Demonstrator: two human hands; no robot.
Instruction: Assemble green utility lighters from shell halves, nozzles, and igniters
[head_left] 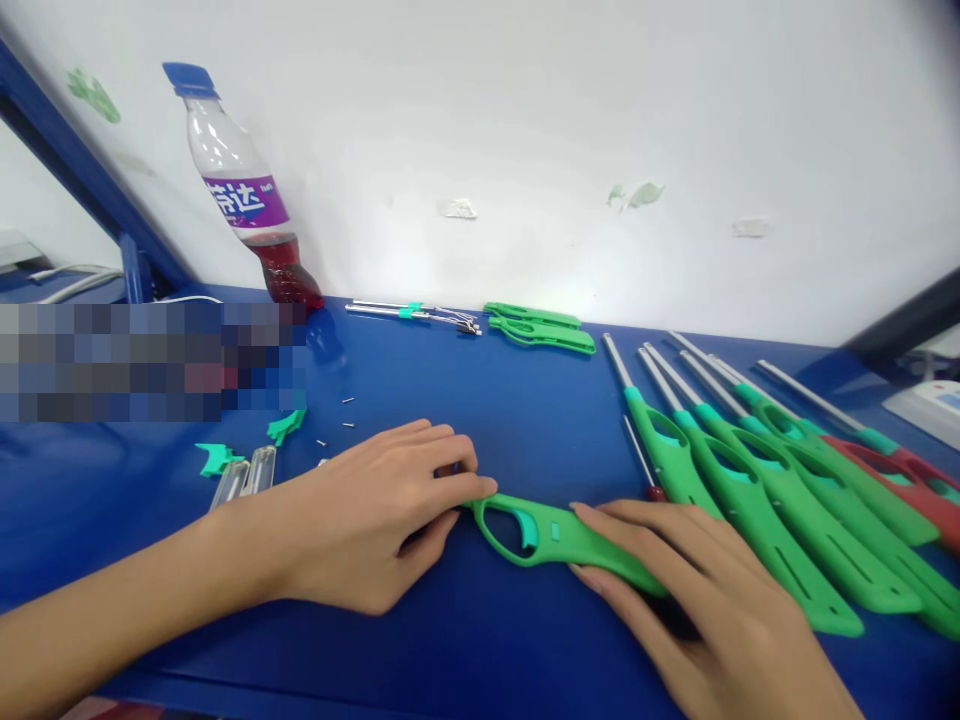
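A green lighter handle [551,549] with a teal trigger inside its finger loop lies between my two hands, just above the blue table. My left hand [367,515] pinches its narrow front end between thumb and index finger; whether a metal tube is there is hidden. Around the wide rear end, my right hand [720,600] closes with thumb and fingers. Loose teal triggers [219,459] and clear fuel tanks [260,470] lie beyond my left forearm. Small screws [349,425] are scattered past my left hand. A thin screwdriver [638,450] with a dark red end rests by my right hand.
Several green long-nosed lighters [776,525] and red ones [881,470] lie in a row at right. Along the white wall are metal tubes with wires [382,311] and green handle shells [551,335]. A drink bottle [244,205] stands at back left beside a blurred-out area.
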